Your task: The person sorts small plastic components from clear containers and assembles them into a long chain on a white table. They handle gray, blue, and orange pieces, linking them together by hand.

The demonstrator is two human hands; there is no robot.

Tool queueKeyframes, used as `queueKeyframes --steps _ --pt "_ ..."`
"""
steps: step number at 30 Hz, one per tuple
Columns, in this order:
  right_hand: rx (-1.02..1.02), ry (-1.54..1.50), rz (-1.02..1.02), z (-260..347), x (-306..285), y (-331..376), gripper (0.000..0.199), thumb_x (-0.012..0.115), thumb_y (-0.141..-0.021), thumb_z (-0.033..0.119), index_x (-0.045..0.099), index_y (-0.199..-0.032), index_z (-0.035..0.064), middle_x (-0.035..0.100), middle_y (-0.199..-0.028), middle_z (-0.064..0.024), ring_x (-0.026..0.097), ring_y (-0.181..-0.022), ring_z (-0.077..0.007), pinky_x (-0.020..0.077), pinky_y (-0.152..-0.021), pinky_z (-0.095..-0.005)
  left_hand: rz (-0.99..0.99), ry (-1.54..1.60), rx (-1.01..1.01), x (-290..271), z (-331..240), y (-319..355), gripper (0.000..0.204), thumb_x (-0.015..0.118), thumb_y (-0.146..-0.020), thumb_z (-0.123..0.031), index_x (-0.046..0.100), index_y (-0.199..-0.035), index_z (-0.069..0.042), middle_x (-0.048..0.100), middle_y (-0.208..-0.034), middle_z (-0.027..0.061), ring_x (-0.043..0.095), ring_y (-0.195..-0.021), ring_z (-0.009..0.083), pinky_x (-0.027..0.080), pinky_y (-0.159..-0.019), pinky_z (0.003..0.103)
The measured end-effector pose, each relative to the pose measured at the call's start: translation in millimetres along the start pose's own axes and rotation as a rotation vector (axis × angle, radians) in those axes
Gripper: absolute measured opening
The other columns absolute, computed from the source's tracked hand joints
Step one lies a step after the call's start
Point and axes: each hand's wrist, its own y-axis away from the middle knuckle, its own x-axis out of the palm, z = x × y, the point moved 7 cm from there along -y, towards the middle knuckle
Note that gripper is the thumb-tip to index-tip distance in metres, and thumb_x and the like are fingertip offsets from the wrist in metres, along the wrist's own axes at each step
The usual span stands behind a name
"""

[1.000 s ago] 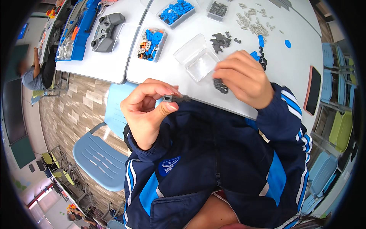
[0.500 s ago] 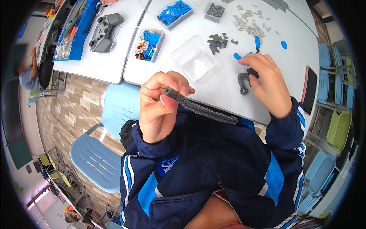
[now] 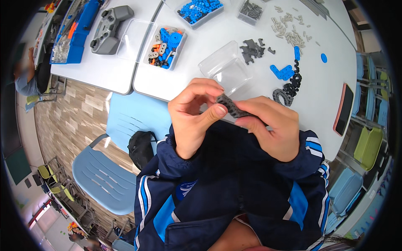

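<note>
A dark grey chain of plastic track links (image 3: 233, 109) is held up in front of my jacket, over the table's near edge. My left hand (image 3: 194, 111) pinches its upper end between thumb and fingers. From the other side, my right hand (image 3: 272, 125) grips the chain close to the left fingertips, hiding much of its length. On the table beyond my right hand lies a second curled grey track chain (image 3: 281, 97), touching a cluster of small black pieces (image 3: 294, 83). Blue beams (image 3: 282, 72) lie just left of that cluster.
An open clear box (image 3: 228, 67) stands beyond my hands, with loose dark grey links (image 3: 252, 51) to its right. Farther back are boxes of parts (image 3: 167, 48), pale grey pins (image 3: 289, 31) and a game controller (image 3: 111, 30). A phone (image 3: 343, 109) lies at the right edge.
My right hand has left the black pieces on the table and come left to grip the track chain. My left hand has shifted slightly right with the chain.
</note>
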Motion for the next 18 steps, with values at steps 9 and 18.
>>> queueKeyframes --steps 9,18 --pt "0.014 0.402 0.123 -11.6 -2.5 -32.1 0.028 0.072 -0.085 -0.005 0.068 -0.113 -0.0029 0.063 -0.089 -0.0132 0.067 -0.076 -0.0306 0.0529 -0.064 -0.0365 -0.338 -0.401 0.053 -40.6 3.7 -11.3 0.017 0.084 -0.085 -0.001 0.074 -0.098 0.000 0.070 -0.101 0.0062 0.057 -0.076 0.0096 0.046 -0.072 0.023" --pt "0.071 0.666 0.271 -4.7 17.2 -53.6 0.029 0.074 -0.082 -0.006 0.070 -0.111 -0.0010 0.062 -0.097 -0.0124 0.066 -0.079 -0.0291 0.0533 -0.065 -0.0373 -0.123 -0.703 0.148 -19.2 -1.5 -16.1 0.020 0.083 -0.080 0.003 0.076 -0.099 -0.001 0.066 -0.099 0.0095 0.064 -0.079 0.0168 0.051 -0.069 0.027"
